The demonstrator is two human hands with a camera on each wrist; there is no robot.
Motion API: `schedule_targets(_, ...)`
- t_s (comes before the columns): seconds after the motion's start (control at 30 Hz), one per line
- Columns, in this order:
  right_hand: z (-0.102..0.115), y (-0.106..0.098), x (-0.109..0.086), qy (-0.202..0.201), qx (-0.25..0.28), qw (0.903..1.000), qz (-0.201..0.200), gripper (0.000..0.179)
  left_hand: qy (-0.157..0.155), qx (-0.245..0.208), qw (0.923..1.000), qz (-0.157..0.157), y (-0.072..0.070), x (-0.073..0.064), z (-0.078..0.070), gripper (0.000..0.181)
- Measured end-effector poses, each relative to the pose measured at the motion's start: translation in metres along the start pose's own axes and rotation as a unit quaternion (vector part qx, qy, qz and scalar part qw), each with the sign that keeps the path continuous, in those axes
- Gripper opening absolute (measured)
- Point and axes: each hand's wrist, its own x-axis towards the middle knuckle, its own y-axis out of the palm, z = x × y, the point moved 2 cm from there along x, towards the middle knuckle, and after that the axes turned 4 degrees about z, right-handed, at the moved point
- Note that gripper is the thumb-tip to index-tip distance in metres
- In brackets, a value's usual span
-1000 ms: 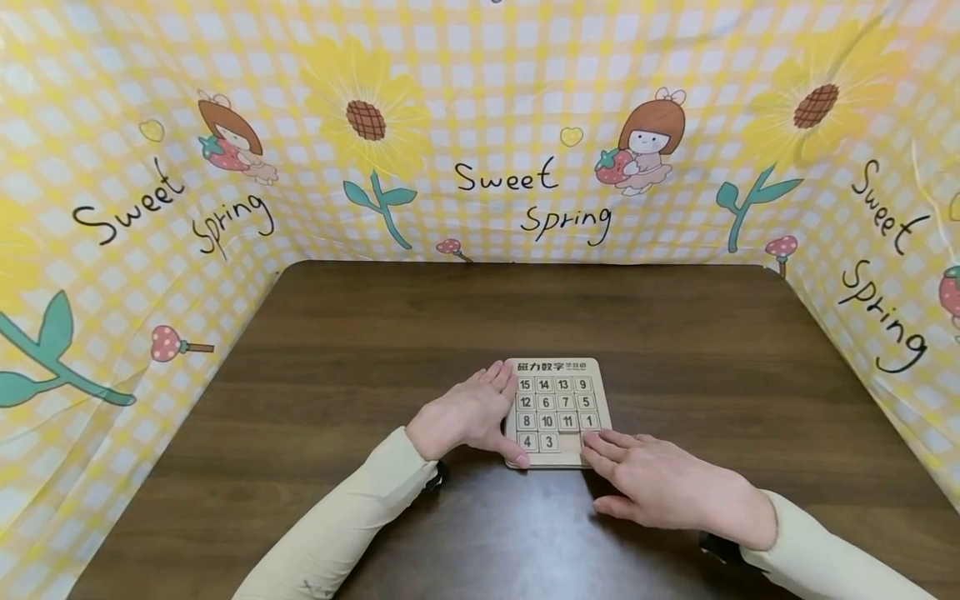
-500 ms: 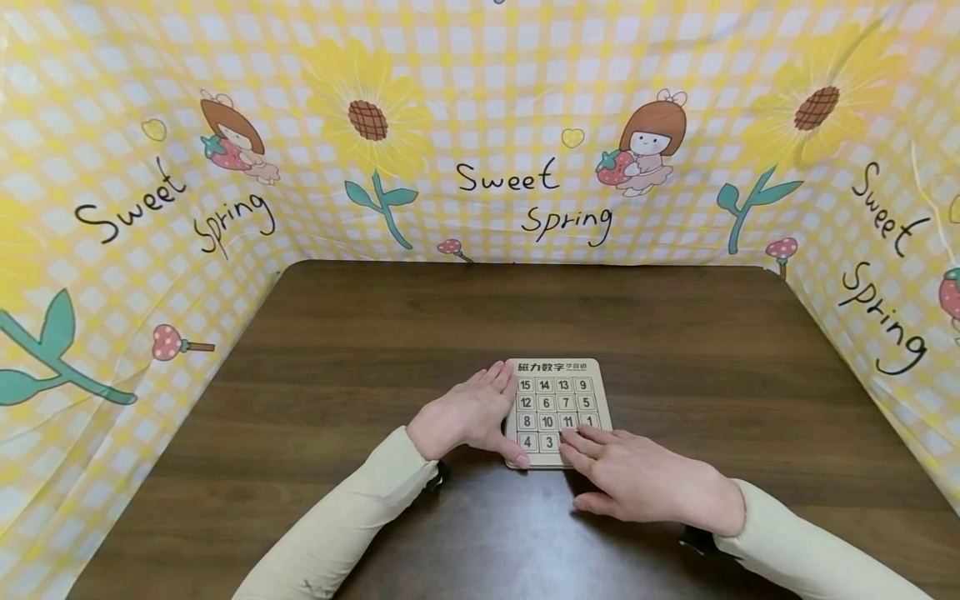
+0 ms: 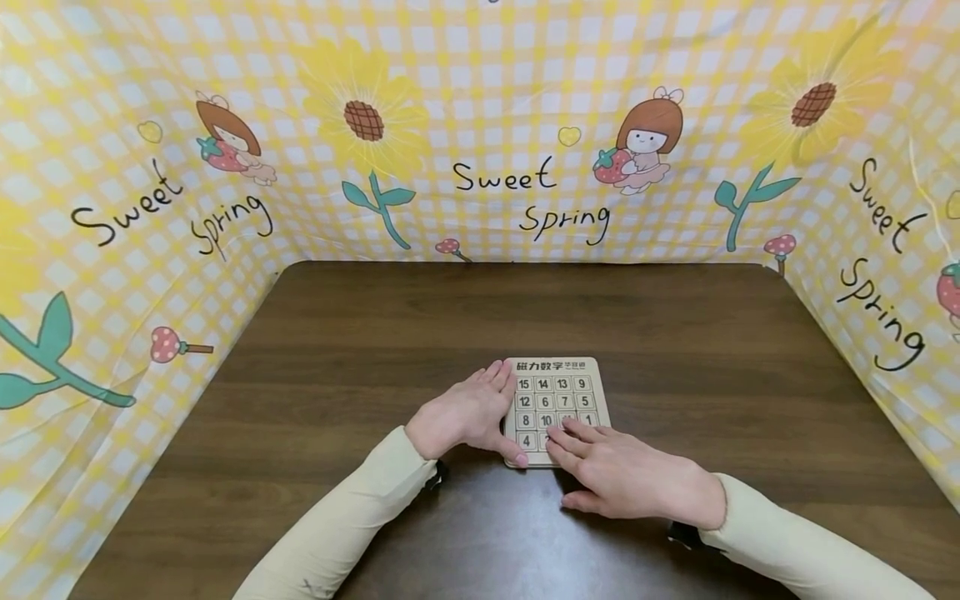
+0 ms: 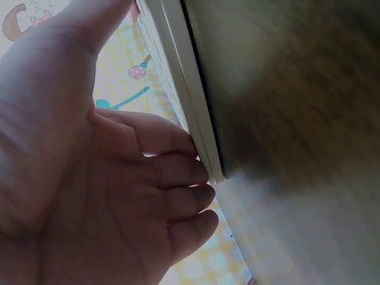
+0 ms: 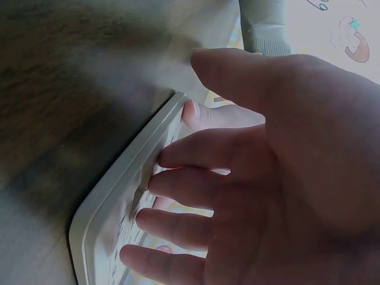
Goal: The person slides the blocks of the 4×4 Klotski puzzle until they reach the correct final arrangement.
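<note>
A pale sliding number puzzle (image 3: 555,367) lies on the table, its square tiles in rows under a line of printed characters. My left hand (image 3: 472,417) rests along its left side, fingers near the upper left corner and thumb on the lower left corner. In the left wrist view those fingertips (image 4: 205,172) touch the board's edge. My right hand (image 3: 630,471) reaches in from the lower right with fingers extended, their tips on the bottom rows. They cover the 11 tile in part and most of the bottom row right of the 4 tile (image 3: 527,441). Its thumb stays off the board.
The brown wooden table (image 3: 390,325) spreads around the puzzle. A yellow checked cloth (image 3: 495,92) with printed flowers and lettering hangs along the back and both sides.
My right hand has moved left along the bottom row, from the right corner to over the 3 tile. The gap seen beside that tile earlier is now covered. My left hand keeps its place.
</note>
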Motion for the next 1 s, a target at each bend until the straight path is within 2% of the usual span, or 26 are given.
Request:
schedule_targets(0.4, -0.004, 0.004, -0.004, 0.011, 0.012, 0.9999, 0.006, 0.065, 0.004, -0.006, 1.0000, -0.002, 0.000, -0.002, 0.000, 0.127)
schedule_targets(0.77, -0.010, 0.005, -0.019, 0.032, 0.015, 0.9993, -0.006, 0.063, 0.005, 0.000, 1.0000, 0.003, 0.001, 0.000, 0.000, 0.127)
schedule_targets(1.0, -0.010, 0.001, -0.017, 0.020, 0.003, 0.9996, -0.019, 0.063, 0.001, -0.005, 1.0000, 0.005, 0.002, 0.000, 0.002, 0.127)
